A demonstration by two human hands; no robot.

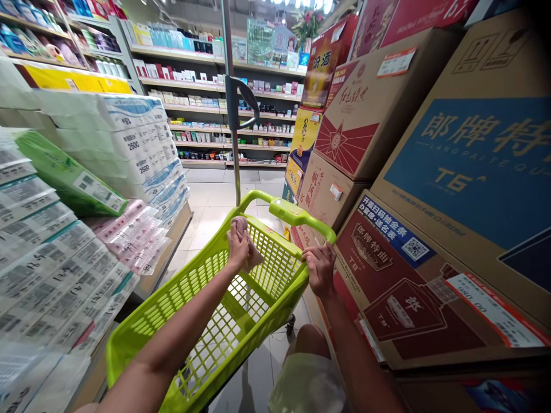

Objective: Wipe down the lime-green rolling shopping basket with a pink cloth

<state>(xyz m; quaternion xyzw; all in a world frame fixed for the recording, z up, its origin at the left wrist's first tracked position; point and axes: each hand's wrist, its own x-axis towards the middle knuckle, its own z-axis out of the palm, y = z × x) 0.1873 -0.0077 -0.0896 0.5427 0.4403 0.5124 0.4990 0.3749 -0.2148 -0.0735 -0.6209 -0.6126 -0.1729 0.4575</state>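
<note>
A bright green plastic shopping cart (150, 327) stands before me, its lattice basket showing the floor through the holes. My left hand (238, 246) is closed on a pinkish-grey cloth (255, 259) over the far left part of the basket, near its rim. At the far right corner, my right hand (319, 268) has its fingers wrapped round the cart's frame, just below the end of the green push handle (289, 211). A metal pole (236, 166) with a dark grey loop grip (243, 106) rises behind the handle.
Stacked liquor cartons (348, 120) rise close on the right. Plastic-wrapped paper packs (142, 149) and a green pack (73, 172) are piled on the left. Shelves (189, 97) of small goods line the back, across a tiled floor (202, 189).
</note>
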